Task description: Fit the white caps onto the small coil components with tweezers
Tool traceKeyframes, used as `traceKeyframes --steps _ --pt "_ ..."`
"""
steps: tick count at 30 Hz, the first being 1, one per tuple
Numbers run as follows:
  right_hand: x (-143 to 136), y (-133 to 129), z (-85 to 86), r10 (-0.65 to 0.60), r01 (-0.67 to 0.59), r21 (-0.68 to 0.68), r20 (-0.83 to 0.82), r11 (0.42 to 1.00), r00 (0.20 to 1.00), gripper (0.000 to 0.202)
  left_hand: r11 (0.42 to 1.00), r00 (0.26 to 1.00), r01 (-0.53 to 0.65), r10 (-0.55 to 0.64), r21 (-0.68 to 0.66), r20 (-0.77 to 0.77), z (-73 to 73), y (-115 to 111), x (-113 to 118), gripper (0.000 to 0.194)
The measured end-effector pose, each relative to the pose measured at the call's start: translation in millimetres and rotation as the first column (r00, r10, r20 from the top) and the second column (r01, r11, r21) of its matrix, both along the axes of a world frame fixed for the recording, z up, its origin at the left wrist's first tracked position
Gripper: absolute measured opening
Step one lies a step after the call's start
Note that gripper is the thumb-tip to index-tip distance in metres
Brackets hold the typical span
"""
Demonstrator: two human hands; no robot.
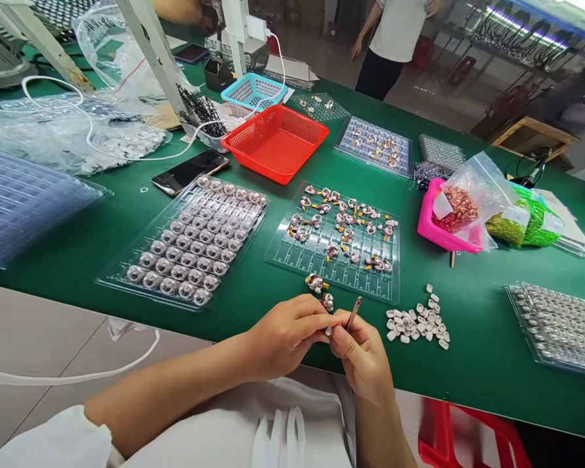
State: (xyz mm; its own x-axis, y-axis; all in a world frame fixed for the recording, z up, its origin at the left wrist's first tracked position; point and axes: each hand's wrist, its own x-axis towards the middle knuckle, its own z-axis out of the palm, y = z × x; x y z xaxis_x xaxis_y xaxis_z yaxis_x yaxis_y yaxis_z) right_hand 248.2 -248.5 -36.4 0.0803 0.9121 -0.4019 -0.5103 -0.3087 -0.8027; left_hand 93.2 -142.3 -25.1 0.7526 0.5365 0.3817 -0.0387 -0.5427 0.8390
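Observation:
My left hand (292,335) is closed, its thumb and fingertips pinching a small silvery-white part (328,330) that is mostly hidden. Against it, my right hand (365,357) is closed round a slim metal tool (354,313), seemingly tweezers, with one end sticking up. Just beyond my fingers lie two small earphone-like assemblies (316,283) with yellow bits. Behind them, a clear tray (292,260) carries many more of these. Right of my right hand is a loose pile of small white caps (419,322).
To the left, a clear tray (112,279) holds rows of shiny round-topped pieces, near a phone (190,171). A red basket (277,146) stands behind. A pink bin (431,221) with bagged parts and another filled tray (560,325) are at right. Someone stands beyond the table.

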Motion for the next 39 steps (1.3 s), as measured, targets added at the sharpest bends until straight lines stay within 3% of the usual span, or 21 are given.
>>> traceKeyframes --steps 5,8,10,12,14,15,17,19,22,24,26,28,31,33,35,39 --pt "2 0 0.0 -0.036 0.034 -0.060 -0.030 0.998 0.999 0.029 0.987 0.999 0.006 -0.013 -0.163 -0.045 2.8 4 -1 0.029" --pt "10 -4 5.0 -0.003 0.008 -0.089 0.049 0.996 0.999 0.031 0.908 0.991 -0.064 0.011 -0.414 -0.130 6.9 7 -1 0.021" --pt "14 -7 10.6 -0.024 0.042 -0.078 0.222 0.996 0.975 0.025 0.733 0.985 -0.128 0.013 -0.668 -0.174 9.9 10 1 0.019" --pt "17 -9 16.9 -0.041 0.040 0.012 0.442 0.999 0.896 0.020 0.462 0.984 -0.142 -0.034 -0.875 -0.177 12.0 14 3 0.022" --pt "18 -9 22.4 -0.040 -0.073 0.159 0.609 0.985 0.792 0.029 0.230 0.984 -0.100 -0.122 -0.968 -0.130 12.4 18 5 0.029" --pt "18 -8 24.5 -0.043 -0.150 0.228 0.668 0.962 0.743 0.035 0.149 0.980 -0.074 -0.173 -0.986 -0.100 11.9 19 6 0.032" --pt "17 -5 26.5 -0.078 -0.262 0.323 0.752 0.910 0.655 0.046 0.023 0.968 -0.033 -0.247 -0.999 -0.038 9.9 21 8 0.036" --pt "17 -3 25.7 -0.126 -0.283 0.351 0.797 0.892 0.590 0.046 -0.077 0.962 -0.006 -0.273 -0.997 0.015 7.8 21 8 0.038" --pt "15 -2 20.7 -0.126 -0.228 0.304 0.811 0.925 0.571 0.031 -0.150 0.962 0.010 -0.267 -0.989 0.050 6.4 19 8 0.041" --pt "14 -4 17.0 -0.096 -0.156 0.240 0.784 0.958 0.614 0.019 -0.155 0.965 0.007 -0.257 -0.988 0.047 7.1 17 6 0.046" --pt "11 -5 14.7 -0.084 -0.071 0.180 0.726 0.981 0.683 0.010 -0.095 0.972 -0.005 -0.233 -0.995 0.017 8.3 15 4 0.051" --pt "8 -6 14.4 -0.091 0.005 0.132 0.649 0.991 0.755 0.008 0.065 0.980 -0.031 -0.196 -0.997 -0.044 9.3 13 1 0.054" --pt "2 -6 17.0 -0.079 0.073 0.033 0.546 0.997 0.834 0.012 0.382 0.981 -0.094 -0.119 -0.919 -0.150 9.9 9 -1 0.044" --pt "-1 -6 19.2 -0.059 0.092 -0.040 0.515 0.995 0.855 0.018 0.522 0.980 -0.117 -0.076 -0.845 -0.183 10.3 8 -1 0.030" --pt "-2 -6 20.4 -0.041 0.098 -0.080 0.527 0.992 0.849 0.022 0.584 0.976 -0.127 -0.069 -0.802 -0.205 11.1 8 0 0.024" --pt "0 -7 19.5 0.015 0.041 -0.084 0.584 0.996 0.812 0.025 0.630 0.960 -0.144 -0.100 -0.763 -0.263 14.4 12 0 0.024"
